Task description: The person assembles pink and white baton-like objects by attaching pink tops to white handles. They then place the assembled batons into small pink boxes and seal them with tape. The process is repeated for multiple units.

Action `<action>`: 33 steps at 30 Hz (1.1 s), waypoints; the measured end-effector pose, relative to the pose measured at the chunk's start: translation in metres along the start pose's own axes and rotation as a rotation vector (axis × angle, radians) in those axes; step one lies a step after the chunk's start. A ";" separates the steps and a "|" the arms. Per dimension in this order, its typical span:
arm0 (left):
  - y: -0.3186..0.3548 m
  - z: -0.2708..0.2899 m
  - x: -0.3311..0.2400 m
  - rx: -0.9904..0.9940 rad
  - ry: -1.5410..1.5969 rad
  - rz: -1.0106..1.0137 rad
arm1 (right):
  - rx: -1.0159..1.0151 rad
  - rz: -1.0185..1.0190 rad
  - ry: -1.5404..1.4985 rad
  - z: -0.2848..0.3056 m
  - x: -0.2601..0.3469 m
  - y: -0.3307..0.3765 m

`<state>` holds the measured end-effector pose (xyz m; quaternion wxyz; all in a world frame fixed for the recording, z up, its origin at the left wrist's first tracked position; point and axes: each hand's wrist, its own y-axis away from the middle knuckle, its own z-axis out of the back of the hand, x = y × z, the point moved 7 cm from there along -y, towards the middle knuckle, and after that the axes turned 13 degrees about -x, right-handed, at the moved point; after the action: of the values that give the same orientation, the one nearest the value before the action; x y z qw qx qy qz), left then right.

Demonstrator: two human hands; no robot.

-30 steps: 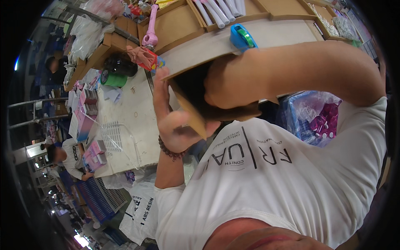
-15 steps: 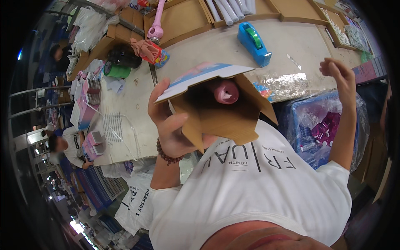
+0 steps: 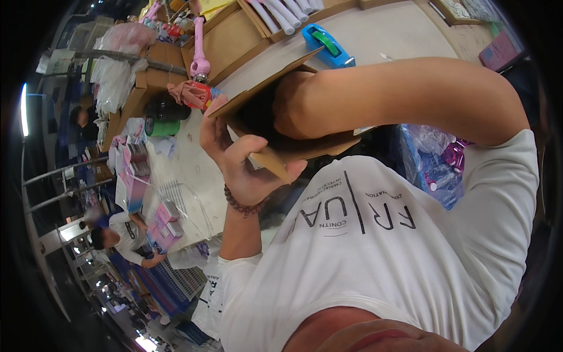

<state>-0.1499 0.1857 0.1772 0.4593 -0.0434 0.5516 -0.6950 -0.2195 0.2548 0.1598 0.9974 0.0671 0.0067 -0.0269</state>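
My left hand (image 3: 237,161) grips the near left edge of an open cardboard box (image 3: 319,149), thumb and fingers wrapped round its side and flap. The brown inside of the box faces me, its end flaps folded out. My right hand (image 3: 296,105) reaches into the open end, with the forearm crossing from the right. Its fingers are hidden in the dark interior, so what they touch does not show. Just beyond the box, a blue tape dispenser (image 3: 328,47) with green tape stands on the table.
A pink wand-like toy (image 3: 200,56) stands at the far left beside a red package (image 3: 198,94). White tubes (image 3: 281,17) lie in a cardboard tray behind. At right, a plastic-lined blue crate (image 3: 413,167) holds shiny magenta pieces. A co-worker (image 3: 126,232) handles pink boxes at far left.
My right hand has come from the right into the box. The pink cylindrical thing seen inside before is now hidden. The box has tilted and shifted slightly left in view.
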 end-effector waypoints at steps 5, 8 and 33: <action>0.005 0.010 0.003 -0.072 -0.050 0.008 | 0.086 -0.018 -0.093 -0.002 -0.004 -0.015; 0.006 0.011 0.002 -0.057 -0.035 0.011 | 0.115 0.042 -0.072 -0.013 0.000 -0.015; -0.005 -0.010 0.030 -0.109 -0.183 -0.049 | -0.465 -1.932 -0.991 -0.433 -0.012 0.498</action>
<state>-0.1761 0.1724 0.1640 0.4875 -0.1452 0.5430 -0.6681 -0.2088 0.8060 -0.2025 0.4375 -0.1731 -0.3383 -0.8150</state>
